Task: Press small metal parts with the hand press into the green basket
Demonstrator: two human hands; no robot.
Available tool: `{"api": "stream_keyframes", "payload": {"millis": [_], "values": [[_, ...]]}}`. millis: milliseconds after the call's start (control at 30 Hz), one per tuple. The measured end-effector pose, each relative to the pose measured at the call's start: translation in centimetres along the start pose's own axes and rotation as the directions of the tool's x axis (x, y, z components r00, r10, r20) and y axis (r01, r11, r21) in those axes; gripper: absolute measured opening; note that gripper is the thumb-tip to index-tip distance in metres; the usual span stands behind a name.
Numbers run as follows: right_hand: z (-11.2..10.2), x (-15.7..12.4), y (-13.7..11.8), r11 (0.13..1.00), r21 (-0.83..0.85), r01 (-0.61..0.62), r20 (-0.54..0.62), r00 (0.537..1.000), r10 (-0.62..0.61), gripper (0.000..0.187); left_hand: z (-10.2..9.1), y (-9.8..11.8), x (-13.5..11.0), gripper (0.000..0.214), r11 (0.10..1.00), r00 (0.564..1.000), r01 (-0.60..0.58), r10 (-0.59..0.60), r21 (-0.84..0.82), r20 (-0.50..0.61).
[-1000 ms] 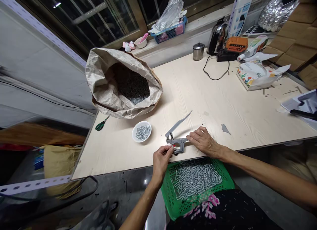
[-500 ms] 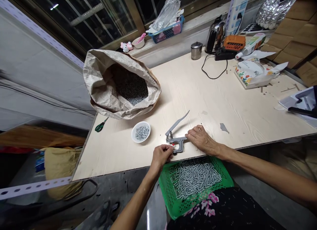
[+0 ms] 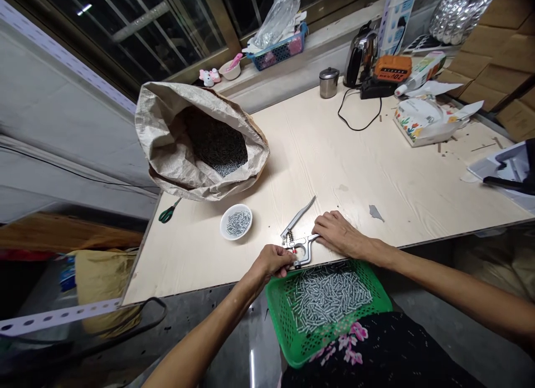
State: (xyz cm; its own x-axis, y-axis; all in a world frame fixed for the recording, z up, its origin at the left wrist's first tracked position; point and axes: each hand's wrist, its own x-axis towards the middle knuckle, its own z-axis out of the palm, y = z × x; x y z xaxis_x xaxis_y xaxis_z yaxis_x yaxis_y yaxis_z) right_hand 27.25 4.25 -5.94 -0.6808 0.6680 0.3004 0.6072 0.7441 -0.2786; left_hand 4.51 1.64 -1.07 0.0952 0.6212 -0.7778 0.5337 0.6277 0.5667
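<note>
Hand-held snap pliers (image 3: 307,243) of grey metal lie at the table's front edge, their upper lever (image 3: 298,216) raised. My right hand (image 3: 340,233) is closed around the handle end of the pliers. At the jaw, my left hand (image 3: 275,260) pinches with thumb and forefinger; whatever is between those fingertips is too small to make out. Just below the table edge sits a green basket (image 3: 276,310) with many small metal pins (image 3: 330,299). Left of the pliers stands a white bowl (image 3: 224,227) holding small metal parts (image 3: 238,223).
A large woven sack (image 3: 161,148) of metal parts stands open at the back left, with green-handled scissors (image 3: 166,214) beside it. Toward the back are a lidded steel canister (image 3: 329,82), an electric kettle (image 3: 360,56), an orange battery (image 3: 393,68) and a tissue pack (image 3: 422,120).
My left hand has turned slightly at the jaw, its forearm swinging lower and to the left. The pliers have tilted a little, and their lever tip sits lower. My right hand keeps its grip.
</note>
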Motion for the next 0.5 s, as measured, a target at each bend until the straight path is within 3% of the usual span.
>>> {"api": "stream_keyframes", "payload": {"millis": [300, 500], "values": [[-1.1, 0.3, 0.4, 0.999, 0.049, -0.008, 0.099, 0.995, 0.003, 0.012, 0.3, 0.4, -0.2, 0.034, 1.000, 1.000, 0.026, -0.026, 0.007, -0.012], [-1.6, 1.3, 2.9, 0.991, 0.115, 0.074, 0.138, 0.986, -0.090, 0.090, 0.6, 0.5, -0.4, 0.035, 0.999, 0.999, 0.019, -0.020, -0.027, -0.041]]}}
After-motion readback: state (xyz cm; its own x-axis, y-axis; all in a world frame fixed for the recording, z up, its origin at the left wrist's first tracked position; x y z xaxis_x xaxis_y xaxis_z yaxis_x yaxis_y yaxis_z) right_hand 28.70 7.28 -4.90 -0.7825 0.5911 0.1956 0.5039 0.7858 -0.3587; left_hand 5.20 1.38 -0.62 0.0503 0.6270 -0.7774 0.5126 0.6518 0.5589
